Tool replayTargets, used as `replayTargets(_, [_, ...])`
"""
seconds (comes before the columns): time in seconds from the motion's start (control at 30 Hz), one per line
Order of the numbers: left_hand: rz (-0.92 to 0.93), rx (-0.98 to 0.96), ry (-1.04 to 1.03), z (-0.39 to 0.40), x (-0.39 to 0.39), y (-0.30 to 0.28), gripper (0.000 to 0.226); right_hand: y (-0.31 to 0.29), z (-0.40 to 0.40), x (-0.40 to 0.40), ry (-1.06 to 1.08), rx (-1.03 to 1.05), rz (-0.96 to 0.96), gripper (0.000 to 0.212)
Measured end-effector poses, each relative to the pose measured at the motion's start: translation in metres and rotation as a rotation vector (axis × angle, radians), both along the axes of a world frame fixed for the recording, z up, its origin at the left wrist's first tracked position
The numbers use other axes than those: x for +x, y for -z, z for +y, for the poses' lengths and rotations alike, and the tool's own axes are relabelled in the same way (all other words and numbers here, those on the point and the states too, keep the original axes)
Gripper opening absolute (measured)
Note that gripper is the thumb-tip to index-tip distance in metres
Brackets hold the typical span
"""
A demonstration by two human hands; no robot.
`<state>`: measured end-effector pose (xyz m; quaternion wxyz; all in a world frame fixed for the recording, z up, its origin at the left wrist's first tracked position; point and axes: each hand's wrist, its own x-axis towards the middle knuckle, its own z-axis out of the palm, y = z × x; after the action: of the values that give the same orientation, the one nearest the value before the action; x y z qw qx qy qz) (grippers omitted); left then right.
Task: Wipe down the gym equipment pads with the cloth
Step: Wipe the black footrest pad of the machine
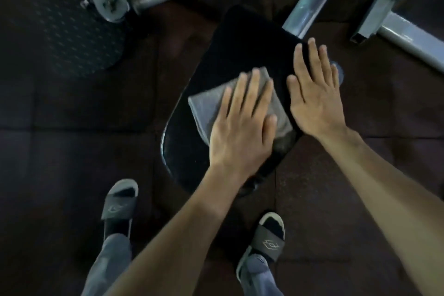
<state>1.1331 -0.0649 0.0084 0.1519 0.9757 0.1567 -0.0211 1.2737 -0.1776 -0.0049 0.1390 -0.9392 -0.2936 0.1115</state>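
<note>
A black padded seat [230,55] of a gym machine fills the middle of the head view. A folded grey cloth [209,106] lies flat on it. My left hand [242,125] presses down on the cloth with its fingers spread, covering the cloth's right half. My right hand [317,94] rests flat on the pad's right edge beside the cloth, fingers apart, holding nothing.
Grey metal frame tubes cross the top: one with a bolted joint [113,2] at upper left, another [312,0] at upper right behind the pad. A dark perforated footplate [72,38] sits left. My feet in slides [120,202] stand on dark rubber floor tiles.
</note>
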Motion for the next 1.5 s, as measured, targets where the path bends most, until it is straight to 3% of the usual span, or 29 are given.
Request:
replayTargets(0.17, [0.021,-0.002,0.004,-0.002,-0.071,-0.001,0.06,0.001,0.0,-0.006,0.008,0.015,-0.03,0.059])
replayTargets(0.37, [0.012,0.036,-0.426,0.018,0.0,0.004,0.063,0.0,-0.006,0.002,-0.047,0.004,0.012,0.06])
replayTargets(0.43, [0.007,0.049,-0.33,0.006,0.005,0.002,0.062,0.001,-0.007,0.003,-0.06,0.019,0.016,0.06])
replayTargets(0.57, [0.007,0.06,0.114,-0.018,-0.05,0.0,0.058,0.002,-0.007,0.0,-0.058,0.03,0.004,0.06])
replayTargets(0.67, [0.042,0.059,0.241,0.002,-0.088,-0.003,0.058,0.002,-0.007,-0.002,-0.061,0.034,0.001,0.06])
replayTargets(0.8, [0.037,0.023,0.117,0.032,-0.095,-0.003,0.059,0.0,-0.005,-0.004,-0.048,0.034,0.002,0.059])
replayTargets(0.9, [0.031,0.024,-0.143,0.04,-0.028,0.002,0.062,0.001,-0.006,-0.003,-0.029,0.047,0.023,0.058])
replayTargets(1.0, [0.035,0.028,-0.201,0.029,0.04,0.007,0.065,-0.002,-0.009,0.0,0.027,0.17,0.158,0.052])
replayTargets(1.1, [0.025,0.03,0.025,0.016,0.034,0.004,0.064,-0.022,-0.01,-0.008,0.279,0.459,0.394,0.045])
replayTargets(1.13, [0.023,0.013,0.173,0.014,0.017,0.0,0.064,-0.03,-0.009,-0.017,0.346,0.492,0.361,0.045])
replayTargets(1.2, [-0.028,-0.198,0.384,0.024,-0.024,-0.012,0.059,-0.04,-0.003,-0.046,0.389,0.486,0.15,0.047])
replayTargets(1.27, [-0.168,-0.342,0.255,0.053,-0.053,-0.018,0.053,-0.042,0.017,-0.085,0.317,0.425,-0.005,0.053])
replayTargets(1.33, [-0.228,-0.297,-0.092,0.086,-0.06,-0.014,0.053,-0.038,0.05,-0.122,0.29,0.253,0.014,0.065])
replayTargets(1.4, [-0.056,-0.354,-0.286,0.105,-0.052,-0.008,0.056,-0.029,0.078,-0.15,0.332,0.085,0.063,0.081])
replayTargets(1.5, [0.065,-0.401,-0.269,0.102,-0.039,0.001,0.061,-0.011,0.083,-0.123,0.332,-0.019,-0.064,0.088])
